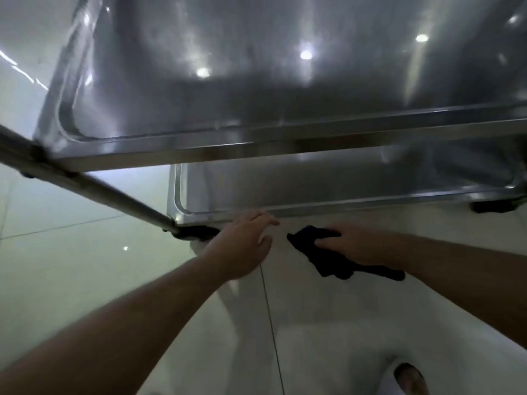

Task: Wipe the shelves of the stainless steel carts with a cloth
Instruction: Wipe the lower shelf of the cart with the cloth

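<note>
I look down on a stainless steel cart. Its top shelf fills the upper half of the view, and the bottom shelf shows beneath its front rim. My left hand reaches toward the near rim of the bottom shelf with fingers relaxed and holding nothing; whether the fingertips touch the rim is unclear. My right hand grips a dark cloth, which hangs bunched below the fingers, just in front of the bottom shelf's edge.
A cart leg runs diagonally at the left down to a black caster; another caster sits at the right. Pale glossy floor tiles surround the cart. A foot in a sandal shows at the bottom right.
</note>
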Demonstrator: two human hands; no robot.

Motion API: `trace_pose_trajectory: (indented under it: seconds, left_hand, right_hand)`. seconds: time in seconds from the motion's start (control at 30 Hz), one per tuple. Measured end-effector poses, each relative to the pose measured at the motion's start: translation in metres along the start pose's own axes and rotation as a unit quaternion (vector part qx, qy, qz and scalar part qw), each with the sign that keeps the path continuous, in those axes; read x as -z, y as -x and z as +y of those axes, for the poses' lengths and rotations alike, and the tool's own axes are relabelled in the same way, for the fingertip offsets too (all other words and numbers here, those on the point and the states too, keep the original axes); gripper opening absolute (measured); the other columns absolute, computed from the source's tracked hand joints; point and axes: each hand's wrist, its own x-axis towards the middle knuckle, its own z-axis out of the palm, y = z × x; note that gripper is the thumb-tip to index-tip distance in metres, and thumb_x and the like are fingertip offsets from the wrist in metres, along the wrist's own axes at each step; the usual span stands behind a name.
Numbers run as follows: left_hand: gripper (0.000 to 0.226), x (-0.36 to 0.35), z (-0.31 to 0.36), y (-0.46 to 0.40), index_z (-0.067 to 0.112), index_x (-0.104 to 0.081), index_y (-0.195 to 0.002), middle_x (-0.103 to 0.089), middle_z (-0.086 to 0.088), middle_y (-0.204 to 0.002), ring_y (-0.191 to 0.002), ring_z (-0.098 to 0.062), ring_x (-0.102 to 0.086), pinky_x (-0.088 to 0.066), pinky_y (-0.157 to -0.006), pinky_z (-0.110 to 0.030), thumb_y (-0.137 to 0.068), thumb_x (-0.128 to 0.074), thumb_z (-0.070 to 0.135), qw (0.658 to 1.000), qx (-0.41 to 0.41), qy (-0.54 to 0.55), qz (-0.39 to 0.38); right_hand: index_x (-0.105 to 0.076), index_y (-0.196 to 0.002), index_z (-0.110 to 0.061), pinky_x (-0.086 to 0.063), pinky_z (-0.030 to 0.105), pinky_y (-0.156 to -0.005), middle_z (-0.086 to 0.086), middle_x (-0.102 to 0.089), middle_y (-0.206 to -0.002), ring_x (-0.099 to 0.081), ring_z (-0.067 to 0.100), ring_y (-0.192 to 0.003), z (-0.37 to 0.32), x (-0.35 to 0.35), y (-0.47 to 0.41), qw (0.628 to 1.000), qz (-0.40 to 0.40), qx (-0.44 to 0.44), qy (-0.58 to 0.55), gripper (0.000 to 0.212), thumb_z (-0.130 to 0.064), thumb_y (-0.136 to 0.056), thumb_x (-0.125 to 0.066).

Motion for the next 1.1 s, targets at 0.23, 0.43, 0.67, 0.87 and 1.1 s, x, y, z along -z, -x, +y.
trace_pose_trajectory:
  seconds: [0.23,0.43,0.67,0.87,1.1]
  left_hand:
    - [0.043,0.035,0.065,0.103,0.029,-0.051,-0.148,-0.046,0.005,-0.153,-0.138,-0.020,-0.047,-0.040,-0.115,-0.036,-0.105,-0.052,0.030,0.989,0.109,0.069,-0.076]
    - [0.045,0.101,0.133,0.181,0.025,-0.047,-0.151,-0.045,0.001,-0.154,-0.137,-0.019,-0.048,-0.039,-0.113,-0.033,-0.106,-0.050,0.028,0.975,0.159,0.134,-0.080]
    - [0.046,0.216,0.202,0.270,0.030,-0.042,-0.153,-0.045,0.006,-0.153,-0.137,-0.015,-0.049,-0.042,-0.114,-0.037,-0.107,-0.047,0.032,0.953,0.224,0.201,-0.040]
    - [0.047,0.326,0.223,0.326,0.030,-0.042,-0.153,-0.046,0.005,-0.152,-0.137,-0.015,-0.049,-0.044,-0.113,-0.038,-0.106,-0.047,0.032,0.956,0.223,0.190,0.008]
    - [0.050,0.431,0.221,0.387,0.032,-0.040,-0.153,-0.044,0.007,-0.153,-0.136,-0.015,-0.048,-0.043,-0.108,-0.032,-0.104,-0.049,0.034,0.972,0.186,0.140,0.027]
  right_hand:
    - [-0.069,-0.092,-0.024,-0.049,0.026,-0.054,-0.003,-0.073,-0.071,-0.069,0.014,-0.060,-0.052,-0.036,0.084,0.976,-0.003,-0.133,-0.171,0.021,-0.043,-0.098,-0.061]
    - [-0.071,-0.107,-0.017,-0.059,0.037,-0.065,0.010,-0.078,-0.085,-0.076,0.029,-0.073,-0.120,-0.041,0.188,0.932,-0.018,-0.185,-0.310,0.020,-0.033,-0.097,-0.066]
    - [-0.064,-0.120,-0.018,-0.063,0.055,-0.081,0.020,-0.078,-0.097,-0.076,0.041,-0.086,-0.236,-0.003,0.310,0.895,-0.009,-0.209,-0.394,0.026,-0.032,-0.098,-0.066]
    - [-0.061,-0.124,-0.012,-0.061,0.048,-0.073,0.026,-0.076,-0.102,-0.074,0.043,-0.088,-0.349,0.034,0.376,0.866,0.018,-0.197,-0.459,0.031,-0.031,-0.100,-0.063]
    - [-0.062,-0.121,-0.015,-0.063,0.048,-0.067,0.027,-0.076,-0.093,-0.075,0.044,-0.080,-0.461,0.043,0.431,0.875,0.076,-0.138,-0.458,0.027,-0.028,-0.099,-0.064]
